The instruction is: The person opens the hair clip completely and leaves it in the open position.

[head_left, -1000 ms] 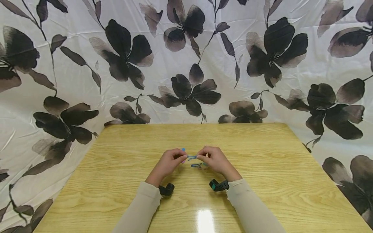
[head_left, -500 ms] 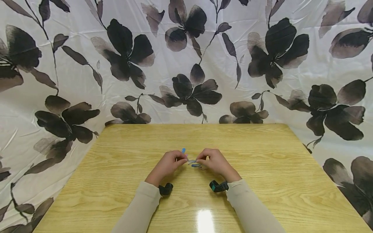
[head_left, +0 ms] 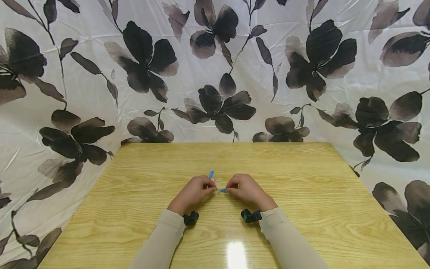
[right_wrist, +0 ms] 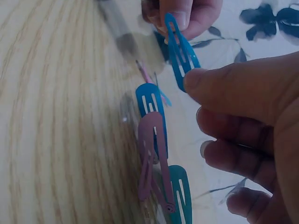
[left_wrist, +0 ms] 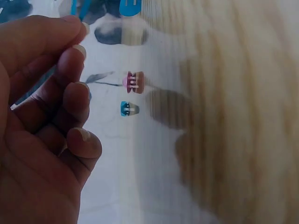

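A blue snap hair clip (right_wrist: 195, 59) is pinched at its broad end by the right hand (right_wrist: 252, 107). At its narrow end, the left hand (right_wrist: 198, 11) grips it between thumb and fingers. The head view has the left hand (head_left: 195, 191) and right hand (head_left: 248, 189) facing each other closely, fingertips a little apart. Beneath the held clip lie another blue clip (right_wrist: 148, 91), a pink clip (right_wrist: 161, 140) and a teal clip (right_wrist: 180, 179), partly overlapping. The left wrist view shows the left hand (left_wrist: 44, 102) with its other fingers curled.
A blue piece (head_left: 211, 174) and a pink piece (head_left: 214, 179) lie beyond the left hand on the wooden table (head_left: 215, 160). Small pink (left_wrist: 134, 82) and teal (left_wrist: 127, 108) items show in the left wrist view. Floral cloth (head_left: 215, 67) hangs behind the table.
Both hands have moved slightly toward the person, the held clip with them. The blue and pink pieces beyond the left hand show more fully.
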`<state>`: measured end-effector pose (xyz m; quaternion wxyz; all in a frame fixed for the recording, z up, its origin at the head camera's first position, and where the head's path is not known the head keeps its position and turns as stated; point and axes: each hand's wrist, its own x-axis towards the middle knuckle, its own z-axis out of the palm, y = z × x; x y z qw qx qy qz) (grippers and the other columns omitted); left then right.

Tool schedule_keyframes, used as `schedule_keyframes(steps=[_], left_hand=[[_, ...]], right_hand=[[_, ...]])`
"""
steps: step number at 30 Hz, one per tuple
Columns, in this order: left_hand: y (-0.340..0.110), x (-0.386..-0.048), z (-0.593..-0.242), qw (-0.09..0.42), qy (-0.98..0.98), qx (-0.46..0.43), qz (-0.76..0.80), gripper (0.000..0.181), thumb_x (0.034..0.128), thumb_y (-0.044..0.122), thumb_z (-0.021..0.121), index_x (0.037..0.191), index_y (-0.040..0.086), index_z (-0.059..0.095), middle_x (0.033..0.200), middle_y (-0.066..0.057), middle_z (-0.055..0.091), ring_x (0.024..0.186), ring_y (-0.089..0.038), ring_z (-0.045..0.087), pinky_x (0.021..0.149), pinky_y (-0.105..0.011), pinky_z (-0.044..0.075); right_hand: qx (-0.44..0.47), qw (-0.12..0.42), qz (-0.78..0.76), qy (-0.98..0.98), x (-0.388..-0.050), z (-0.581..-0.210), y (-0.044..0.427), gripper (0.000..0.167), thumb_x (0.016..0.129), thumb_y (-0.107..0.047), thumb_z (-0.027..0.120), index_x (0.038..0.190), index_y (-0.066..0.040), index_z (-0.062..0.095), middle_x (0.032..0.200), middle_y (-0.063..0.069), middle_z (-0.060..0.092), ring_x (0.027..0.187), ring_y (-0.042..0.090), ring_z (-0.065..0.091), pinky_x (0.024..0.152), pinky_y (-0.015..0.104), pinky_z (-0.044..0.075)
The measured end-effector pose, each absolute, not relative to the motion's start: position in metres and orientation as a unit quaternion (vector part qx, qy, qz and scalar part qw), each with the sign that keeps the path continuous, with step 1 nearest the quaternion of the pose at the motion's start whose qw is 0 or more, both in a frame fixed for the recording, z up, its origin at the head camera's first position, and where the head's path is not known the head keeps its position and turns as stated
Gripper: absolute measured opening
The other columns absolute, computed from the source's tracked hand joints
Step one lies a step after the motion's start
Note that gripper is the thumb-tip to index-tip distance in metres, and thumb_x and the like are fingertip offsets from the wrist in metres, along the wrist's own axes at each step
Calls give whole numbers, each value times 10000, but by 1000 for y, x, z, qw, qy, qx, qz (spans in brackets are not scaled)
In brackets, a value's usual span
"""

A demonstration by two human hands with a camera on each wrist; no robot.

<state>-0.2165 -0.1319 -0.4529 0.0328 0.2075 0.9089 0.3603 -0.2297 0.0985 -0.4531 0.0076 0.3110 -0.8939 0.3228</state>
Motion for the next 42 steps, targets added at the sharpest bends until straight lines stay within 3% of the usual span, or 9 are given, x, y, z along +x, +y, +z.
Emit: schedule_keyframes(steps=[13, 42], left_hand=[[-128, -216, -452, 34, 919, 216, 329, 81, 905, 152, 679, 836, 150, 721, 779, 54, 580, 703, -82, 500, 655, -225, 430], [-126, -215, -457, 55, 930, 222, 289, 85, 913, 157, 668, 855, 153, 730, 844, 47, 668, 734, -68, 547, 716, -270, 482]], right_hand=[[341, 8, 252, -906, -229, -454, 94, 64, 883, -202, 707, 885, -168, 761, 815, -85, 621, 721, 55, 520, 685, 235, 449], [367, 29, 206, -907, -226, -455, 93, 82, 878, -218, 717, 880, -166, 781, 775, -83, 606, 655, 25, 509, 621, 191, 426]])
